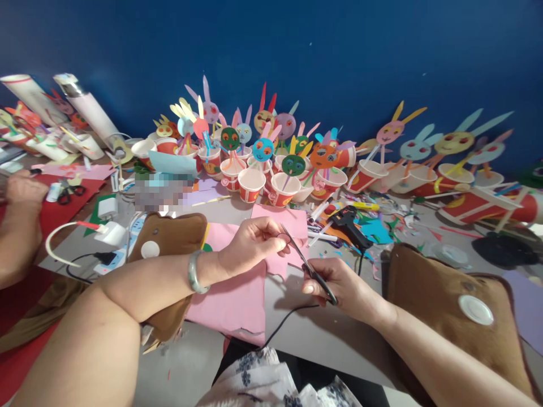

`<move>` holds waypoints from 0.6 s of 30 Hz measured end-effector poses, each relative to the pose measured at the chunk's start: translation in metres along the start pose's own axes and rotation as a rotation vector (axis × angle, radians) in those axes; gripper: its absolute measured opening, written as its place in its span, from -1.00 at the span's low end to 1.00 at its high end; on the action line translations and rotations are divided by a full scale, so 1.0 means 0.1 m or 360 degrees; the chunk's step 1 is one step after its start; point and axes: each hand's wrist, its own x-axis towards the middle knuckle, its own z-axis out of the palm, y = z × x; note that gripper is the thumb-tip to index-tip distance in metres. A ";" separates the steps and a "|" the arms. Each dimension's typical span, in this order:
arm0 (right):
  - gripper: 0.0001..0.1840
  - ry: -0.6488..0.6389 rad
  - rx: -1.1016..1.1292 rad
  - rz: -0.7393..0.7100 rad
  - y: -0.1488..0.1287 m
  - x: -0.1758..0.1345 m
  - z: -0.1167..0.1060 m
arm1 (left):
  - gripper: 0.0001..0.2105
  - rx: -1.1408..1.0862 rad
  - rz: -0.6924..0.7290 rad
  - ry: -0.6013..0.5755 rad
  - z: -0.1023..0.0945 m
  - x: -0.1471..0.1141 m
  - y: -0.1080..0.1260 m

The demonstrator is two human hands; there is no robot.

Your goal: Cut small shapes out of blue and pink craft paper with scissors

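Small paper piece [287,239], apparently mid-trim; rabbit cups [250,185] assembled behind.
Left hand [251,244] pinches the piece above pink paper [237,299]; right hand [339,282] grips scissors [313,272], blades beside it; cutting looks unfinished.

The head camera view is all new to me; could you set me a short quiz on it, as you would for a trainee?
1. Multiple choice: which of the person's own hands holds the black-handled metal scissors? A) left B) right C) neither

2. True or false: the left hand pinches a small, thin, pinkish piece close to the tips of the scissors.

3. Fill in the missing colour: the plain wall behind the long-eared paper figures in red and white cups is dark ____.

Key: 1. B, the right hand. 2. True. 3. Blue.
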 end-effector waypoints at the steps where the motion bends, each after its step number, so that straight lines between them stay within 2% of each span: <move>1: -0.29 -0.0003 0.0000 -0.0005 -0.01 0.00 0.00 | -0.83 0.0011 0.0002 -0.0002 0.00 0.00 -0.01; 5: -0.34 0.0032 0.0005 -0.0051 -0.03 0.00 0.00 | -0.80 0.0059 -0.0002 0.0013 -0.02 0.01 0.00; 9: -0.39 0.0327 -0.0007 -0.0230 -0.03 0.02 -0.01 | -0.75 0.0153 -0.0060 -0.0033 -0.01 0.01 0.03; 13: -0.48 0.0603 -0.0093 -0.0342 0.02 0.03 -0.02 | -0.71 0.0158 -0.0364 -0.0251 -0.01 -0.01 -0.01; 15: -0.51 0.0634 -0.0111 -0.0338 0.05 0.03 -0.01 | -0.73 0.0245 -0.0438 -0.0338 -0.02 -0.01 -0.05; 18: -0.54 0.0600 -0.0133 -0.0327 0.08 0.02 0.04 | -0.82 0.0473 -0.0420 -0.0440 -0.05 0.00 -0.12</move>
